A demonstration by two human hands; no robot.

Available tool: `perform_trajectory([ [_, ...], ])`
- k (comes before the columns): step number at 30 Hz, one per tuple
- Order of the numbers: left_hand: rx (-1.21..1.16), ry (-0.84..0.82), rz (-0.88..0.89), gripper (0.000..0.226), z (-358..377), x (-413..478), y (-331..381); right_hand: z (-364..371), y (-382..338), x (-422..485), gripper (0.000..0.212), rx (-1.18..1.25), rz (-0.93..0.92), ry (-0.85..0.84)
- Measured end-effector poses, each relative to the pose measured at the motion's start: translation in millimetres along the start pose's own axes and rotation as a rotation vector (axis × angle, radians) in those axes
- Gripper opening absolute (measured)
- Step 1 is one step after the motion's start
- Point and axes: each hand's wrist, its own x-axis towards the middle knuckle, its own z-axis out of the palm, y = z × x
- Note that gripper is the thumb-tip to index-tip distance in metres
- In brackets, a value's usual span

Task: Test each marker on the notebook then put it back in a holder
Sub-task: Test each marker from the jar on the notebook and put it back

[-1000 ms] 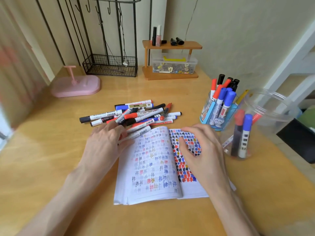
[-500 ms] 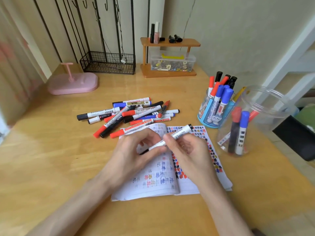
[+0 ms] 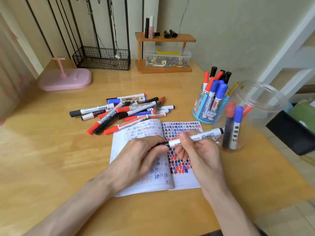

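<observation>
The marker [image 3: 201, 136], a white barrel with a black cap, is held over the middle of the open notebook [image 3: 150, 186], lying nearly level with its capped end to the left and its other end reaching right toward the clear jar [image 3: 265, 103]. The left hand [image 3: 141, 155] pinches the black cap between curled fingers and thumb. The right hand [image 3: 201, 155] grips the barrel, thumb on top and fingers curled beneath. The notebook lies flat on the table [image 3: 51, 150]; its right page is covered with red, blue and black marks, and fainter marks cover the left page. Just beyond its far edge sprawls the pile of markers [image 3: 126, 111], one red-capped marker overlapping the far left corner of the page. To the far right stands the blue holder [image 3: 204, 120], packed with upright markers. Just to its right is the clear jar, which holds a red-capped and a blue-capped marker and stands close to the table's right edge. That edge runs slantwise from far to near. Bare wood lies wide open to the left of the notebook and in a narrower band along the near edge. At the far side, against the wall, are a pink stand [image 3: 66, 80], a wire basket [image 3: 102, 60] and a wooden shelf [image 3: 165, 38] over a clear box [image 3: 167, 58].
</observation>
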Motion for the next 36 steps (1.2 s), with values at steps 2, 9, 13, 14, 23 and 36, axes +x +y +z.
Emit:
perform_trajectory([
  [2,-0.073,-0.058,-0.014,0.028,1.9,2.4,2.6,-5.7,3.3,-2.6,0.034,0.009,-0.016,-0.003],
  [9,-0.304,-0.176,-0.083,0.027,4.4,2.2,2.8,-17.8,9.5,-12.8,0.028,0.040,-0.047,-0.018],
  [13,-0.053,0.013,-0.004,0.022,20.0,0.0,8.1,-3.7,10.1,-16.7,0.030,0.144,0.094,0.096],
  [14,0.012,0.039,0.022,0.023,22.4,-1.0,9.9,-2.2,10.5,-17.1,0.031,0.123,0.097,0.105],
  [23,-0.133,-0.075,0.003,0.030,24.5,3.2,13.6,-16.6,8.1,-23.0,0.019,0.069,0.017,0.089],
  [36,-0.473,0.084,-0.174,0.024,6.5,3.3,-9.0,-47.3,-0.4,-15.4,0.033,-0.003,-0.062,0.167],
])
